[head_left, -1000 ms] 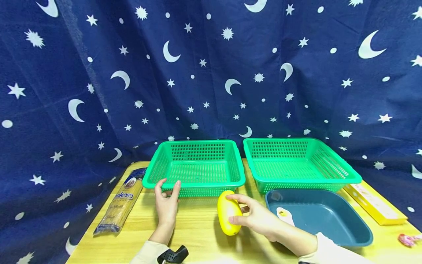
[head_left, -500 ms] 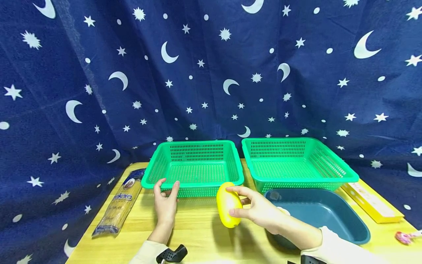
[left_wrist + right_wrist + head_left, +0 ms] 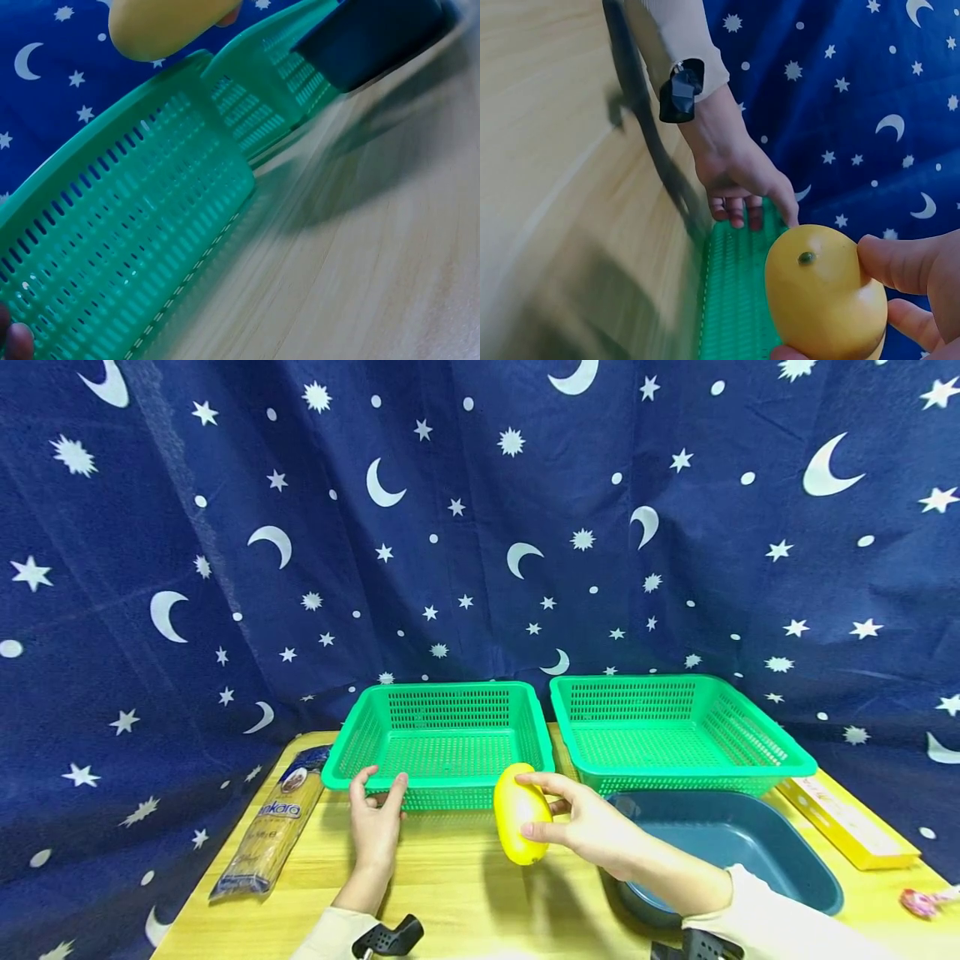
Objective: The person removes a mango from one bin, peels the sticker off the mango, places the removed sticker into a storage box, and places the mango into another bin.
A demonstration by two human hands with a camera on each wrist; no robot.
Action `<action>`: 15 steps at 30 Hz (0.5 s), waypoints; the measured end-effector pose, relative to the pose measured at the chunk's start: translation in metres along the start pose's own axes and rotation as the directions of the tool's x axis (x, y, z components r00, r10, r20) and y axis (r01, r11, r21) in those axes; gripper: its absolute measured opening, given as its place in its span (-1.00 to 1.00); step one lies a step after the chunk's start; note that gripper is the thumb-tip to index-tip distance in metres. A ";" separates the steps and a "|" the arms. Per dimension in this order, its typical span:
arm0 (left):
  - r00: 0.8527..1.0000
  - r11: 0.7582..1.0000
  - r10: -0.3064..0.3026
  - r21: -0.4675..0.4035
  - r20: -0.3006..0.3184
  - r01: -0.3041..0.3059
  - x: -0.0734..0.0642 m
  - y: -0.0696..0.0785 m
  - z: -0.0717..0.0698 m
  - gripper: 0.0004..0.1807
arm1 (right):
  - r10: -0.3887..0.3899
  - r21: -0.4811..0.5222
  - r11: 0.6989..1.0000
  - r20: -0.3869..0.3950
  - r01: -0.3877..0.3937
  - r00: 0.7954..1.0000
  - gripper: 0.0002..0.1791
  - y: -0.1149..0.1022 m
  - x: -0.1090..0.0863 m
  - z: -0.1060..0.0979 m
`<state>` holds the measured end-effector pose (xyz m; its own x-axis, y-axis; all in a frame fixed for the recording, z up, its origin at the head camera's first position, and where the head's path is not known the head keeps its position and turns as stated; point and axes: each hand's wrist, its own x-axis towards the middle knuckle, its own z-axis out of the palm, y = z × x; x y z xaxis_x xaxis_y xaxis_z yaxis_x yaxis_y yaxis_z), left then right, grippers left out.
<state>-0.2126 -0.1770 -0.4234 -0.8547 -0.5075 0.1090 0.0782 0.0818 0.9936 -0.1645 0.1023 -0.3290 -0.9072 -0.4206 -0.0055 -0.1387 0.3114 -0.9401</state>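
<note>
My right hand holds a yellow mango above the table, thumb on one side and fingers on the other. In the right wrist view the mango shows a small dark stem spot. Behind it stands the left green slotted basket, whose front rim lies just beyond the fruit. My left hand is at this basket's front left, index finger and thumb at the rim, loosely bent fingers against the front wall. Only its fingertips show in the left wrist view, at the lower left.
A second green basket stands to the right, with a dark blue basin in front, partly behind my right forearm. A pasta packet lies at left. A yellow box and a pink-wrapped lollipop lie at right.
My right hand has lifted the mango higher, toward the left basket's front rim. The white-and-yellow piece in the basin is now hidden behind my right arm. My left hand stays at the basket.
</note>
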 end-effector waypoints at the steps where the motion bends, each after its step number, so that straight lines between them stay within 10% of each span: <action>1: 1.000 1.000 -0.002 0.001 0.002 0.002 0.000 0.000 0.000 -0.36 | -0.001 -0.004 1.000 -0.003 0.001 1.000 -0.27 -0.001 0.001 -0.001; 15: 1.000 1.000 -0.011 -0.013 -0.009 0.011 0.000 0.001 0.001 -0.33 | 0.012 0.012 1.000 -0.058 -0.011 0.998 -0.27 -0.005 0.030 -0.014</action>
<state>-0.2125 -0.1762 -0.4220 -0.8508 -0.5161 0.0984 0.0757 0.0649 0.9950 -0.1966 0.0999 -0.3198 -0.9302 -0.3669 0.0027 -0.1235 0.3061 -0.9440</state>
